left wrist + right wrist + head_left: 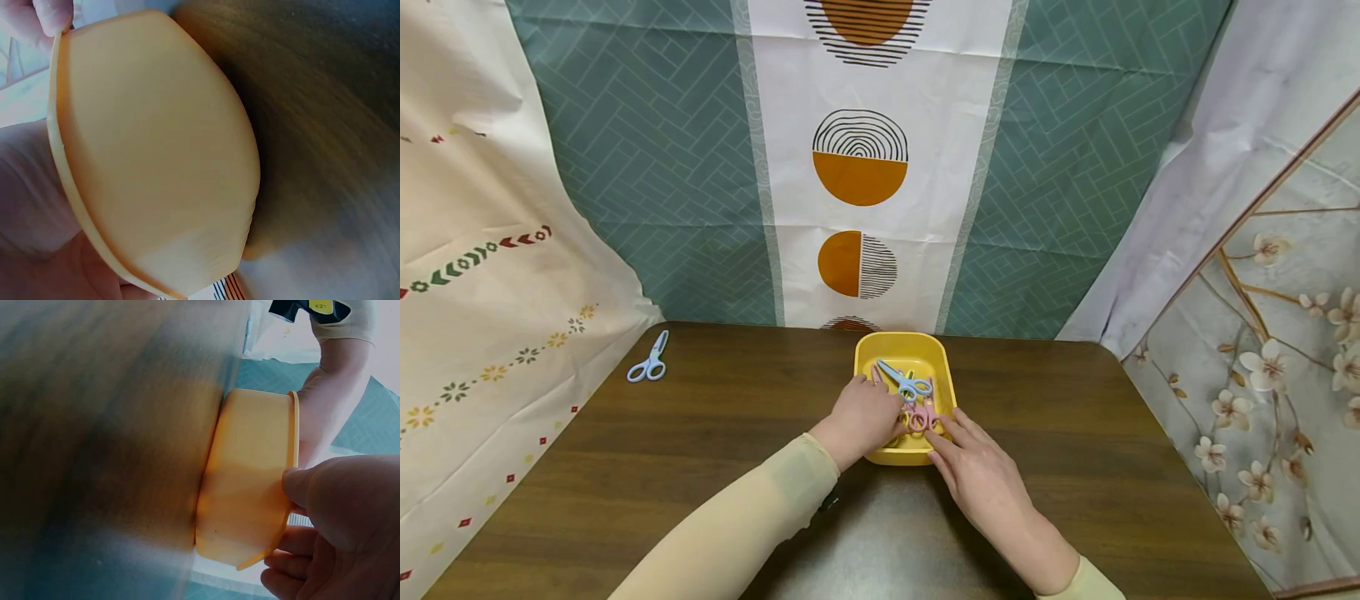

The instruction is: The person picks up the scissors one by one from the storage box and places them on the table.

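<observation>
A yellow plastic bin [917,457] stands on the table, with several scissors inside. Light blue scissors [907,383] lie on top, and pink scissors [919,417] show beneath them. My left hand [867,417] reaches over the bin's left side, its fingertips down among the scissors; what they touch is hidden. With my right hand [981,467] I hold the bin's near right corner. In the right wrist view the thumb [297,484] presses the rim from outside, and fingers reach over it. The left wrist view shows mostly the bin's outer wall [156,137].
Another pair of light blue scissors [650,360] lies alone near the table's far left corner. The brown wooden table [715,442] ends at a patterned cloth backdrop [1037,167], with more cloth hanging at both sides.
</observation>
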`<state>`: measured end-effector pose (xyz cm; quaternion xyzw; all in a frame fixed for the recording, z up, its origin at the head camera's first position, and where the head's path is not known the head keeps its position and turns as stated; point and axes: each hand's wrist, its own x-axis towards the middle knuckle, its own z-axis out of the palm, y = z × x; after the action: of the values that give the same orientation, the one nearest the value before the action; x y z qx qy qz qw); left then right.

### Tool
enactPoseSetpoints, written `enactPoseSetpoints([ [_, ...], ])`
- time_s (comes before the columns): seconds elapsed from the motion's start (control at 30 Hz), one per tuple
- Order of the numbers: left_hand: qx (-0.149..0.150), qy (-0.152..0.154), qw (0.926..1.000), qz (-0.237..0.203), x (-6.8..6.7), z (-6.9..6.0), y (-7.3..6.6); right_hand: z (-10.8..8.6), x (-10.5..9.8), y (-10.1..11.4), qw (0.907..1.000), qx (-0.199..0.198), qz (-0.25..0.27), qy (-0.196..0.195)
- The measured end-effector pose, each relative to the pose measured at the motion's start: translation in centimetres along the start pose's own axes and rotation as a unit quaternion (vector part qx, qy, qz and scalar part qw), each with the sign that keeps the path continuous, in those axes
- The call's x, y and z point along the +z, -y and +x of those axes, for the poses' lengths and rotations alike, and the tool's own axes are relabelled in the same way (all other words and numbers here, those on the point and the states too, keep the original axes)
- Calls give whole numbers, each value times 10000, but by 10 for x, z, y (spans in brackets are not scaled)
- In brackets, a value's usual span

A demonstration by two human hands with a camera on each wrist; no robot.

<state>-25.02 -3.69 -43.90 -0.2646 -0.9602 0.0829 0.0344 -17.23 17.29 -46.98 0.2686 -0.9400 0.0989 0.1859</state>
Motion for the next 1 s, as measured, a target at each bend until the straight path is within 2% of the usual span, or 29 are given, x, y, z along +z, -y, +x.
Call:
enactPoseSetpoints([
  [0.37, -174, -131, 9997, 57, 4, 3, -5, -1, 1, -1, 9999, -77, -22, -104],
  [1.0, -104, -315, 9994, -131, 5, 2, -7, 0, 2, -1, 9999, -85, -2, -113],
])
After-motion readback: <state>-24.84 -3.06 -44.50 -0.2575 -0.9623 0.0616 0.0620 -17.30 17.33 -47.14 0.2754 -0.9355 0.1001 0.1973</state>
